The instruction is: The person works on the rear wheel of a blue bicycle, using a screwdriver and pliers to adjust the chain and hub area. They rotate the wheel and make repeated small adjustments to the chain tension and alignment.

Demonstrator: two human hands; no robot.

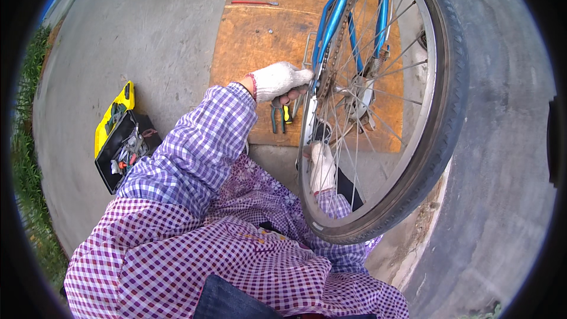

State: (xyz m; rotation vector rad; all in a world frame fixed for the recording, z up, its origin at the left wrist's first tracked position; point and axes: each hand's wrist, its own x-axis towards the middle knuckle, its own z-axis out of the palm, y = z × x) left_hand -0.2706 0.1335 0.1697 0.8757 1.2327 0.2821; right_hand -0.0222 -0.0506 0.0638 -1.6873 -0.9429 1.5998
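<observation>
A bicycle wheel (447, 112) with a black tyre and thin spokes stands on my right, joined to a blue frame (335, 20). A chain (339, 35) runs along that frame. My left hand (277, 81), in a white knit glove with bare fingertips, is closed at the frame's near end; what its fingers pinch is hidden. Behind the spokes, low down, shows my right hand (323, 168), also white-gloved. It is beside a silver metal part (309, 119), its fingers mostly covered. Pliers (277, 119) and a yellow-and-black screwdriver (287, 114) lie just below my left hand.
A worn wooden board (254, 41) lies under the bicycle, with a red-handled tool (254, 3) on it. To the left, a black toolbox (111, 168) with a yellow lid (106, 124) holds several tools. Grass (29, 159) borders the concrete at far left.
</observation>
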